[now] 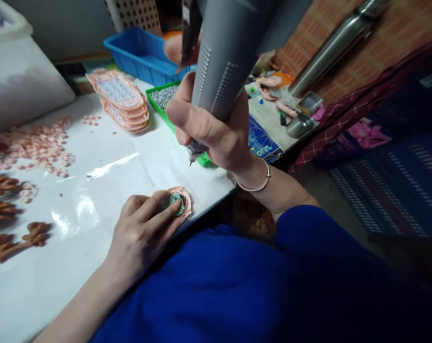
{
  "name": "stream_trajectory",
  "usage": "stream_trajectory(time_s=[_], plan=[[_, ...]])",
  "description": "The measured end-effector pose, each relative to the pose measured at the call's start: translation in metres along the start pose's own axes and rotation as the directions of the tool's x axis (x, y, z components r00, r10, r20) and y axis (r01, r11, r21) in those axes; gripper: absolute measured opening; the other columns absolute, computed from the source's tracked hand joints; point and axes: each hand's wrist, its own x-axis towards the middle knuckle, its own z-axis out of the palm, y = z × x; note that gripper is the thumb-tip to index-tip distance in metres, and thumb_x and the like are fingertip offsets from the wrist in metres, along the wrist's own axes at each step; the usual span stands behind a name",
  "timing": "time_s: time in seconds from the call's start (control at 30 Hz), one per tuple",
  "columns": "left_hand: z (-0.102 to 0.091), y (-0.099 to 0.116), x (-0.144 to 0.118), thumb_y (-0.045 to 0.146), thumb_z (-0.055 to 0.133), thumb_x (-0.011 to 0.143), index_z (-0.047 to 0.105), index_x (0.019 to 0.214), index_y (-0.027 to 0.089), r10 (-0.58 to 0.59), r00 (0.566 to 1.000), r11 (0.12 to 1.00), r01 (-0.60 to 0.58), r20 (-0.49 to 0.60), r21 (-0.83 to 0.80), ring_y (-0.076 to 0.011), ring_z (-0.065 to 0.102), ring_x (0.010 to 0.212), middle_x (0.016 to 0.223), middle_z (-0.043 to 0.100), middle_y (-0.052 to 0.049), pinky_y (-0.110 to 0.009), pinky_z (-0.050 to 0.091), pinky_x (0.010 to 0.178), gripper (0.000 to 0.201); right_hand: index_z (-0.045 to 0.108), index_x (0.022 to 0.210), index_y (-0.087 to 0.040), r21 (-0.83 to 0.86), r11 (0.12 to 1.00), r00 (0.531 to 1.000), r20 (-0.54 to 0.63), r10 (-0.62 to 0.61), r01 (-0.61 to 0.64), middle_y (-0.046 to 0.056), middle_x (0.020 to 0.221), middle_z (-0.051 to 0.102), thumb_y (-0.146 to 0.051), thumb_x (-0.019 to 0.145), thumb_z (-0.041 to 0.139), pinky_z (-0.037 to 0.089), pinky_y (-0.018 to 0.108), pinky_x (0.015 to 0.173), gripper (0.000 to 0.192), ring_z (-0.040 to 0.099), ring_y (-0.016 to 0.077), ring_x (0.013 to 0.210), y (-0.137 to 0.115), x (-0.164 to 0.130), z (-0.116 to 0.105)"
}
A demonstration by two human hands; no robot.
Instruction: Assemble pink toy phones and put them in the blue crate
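Note:
My right hand (216, 133) is wrapped round a grey electric screwdriver (225, 57) with ribbed grip patches. Its bit points down, above the table and apart from the work piece. Near the table's front edge, my left hand (140, 228) holds a pink plastic casing (188, 202), fingertips pressed on the green circuit board (176, 204) inside it. Most of the casing is hidden under my fingers. Behind the screwdriver tip, a green tray (155, 97) holds many small silvery screws. Pink casings (125, 107) with whitish panels are stacked left of the tray.
Small pink parts (40, 143) and brown plastic pieces (5, 214) lie on the white table (90, 238) at left. A blue bin (140, 57) and a white tub (19, 71) stand behind. At right are a metal cup (300, 125) and a steel cylinder (330, 47).

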Motion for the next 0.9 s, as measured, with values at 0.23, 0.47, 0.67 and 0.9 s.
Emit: stream_trajectory(time_s=[0.23,0.47,0.67,0.9], plan=[[0.002,-0.004,0.004,0.019,0.055,0.095,0.068,0.107,0.014,0.02,0.999,0.999,-0.019,0.033,-0.046,-0.0214,0.057,0.083,0.111,0.067,-0.014,-0.036,0.047,0.072,0.019,0.054,0.105,-0.022,-0.057,0.99,0.942,-0.306,-0.139,0.128,-0.009,0.061,0.048,-0.058,0.08,0.067,0.045,0.023,0.053,0.047,0.044,0.0052,0.048,0.054,0.028,-0.045],[0.014,-0.003,0.012,0.02,0.058,0.095,0.069,0.109,0.012,0.0,1.0,0.999,0.0,0.004,0.045,-0.0224,0.058,0.083,0.111,0.067,-0.016,-0.036,0.046,0.072,0.02,0.049,0.1,-0.025,-0.078,0.989,0.933,-0.35,0.087,-0.122,-0.008,0.066,0.054,-0.038,0.081,0.071,0.05,0.024,0.057,0.033,0.052,0.0087,0.054,0.068,0.024,-0.046],[0.014,-0.003,0.01,0.018,0.06,0.093,0.068,0.11,0.011,0.014,1.0,0.998,-0.015,0.015,0.055,-0.0227,0.055,0.084,0.112,0.066,-0.017,-0.036,0.045,0.073,0.02,0.046,0.087,-0.025,0.016,0.996,0.921,-0.379,0.086,-0.086,-0.01,0.063,0.052,-0.021,0.075,0.075,0.049,0.022,0.054,0.031,0.049,0.0062,0.051,0.071,0.02,-0.044],[0.014,-0.004,0.011,0.019,0.057,0.095,0.067,0.111,0.012,0.016,1.0,0.999,-0.016,0.001,0.05,-0.0215,0.055,0.083,0.112,0.066,-0.015,-0.035,0.047,0.072,0.02,0.049,0.094,-0.023,0.084,0.99,0.921,-0.366,0.135,-0.111,-0.012,0.056,0.049,-0.046,0.069,0.077,0.048,0.025,0.052,0.043,0.046,0.0067,0.047,0.065,0.02,-0.043]])
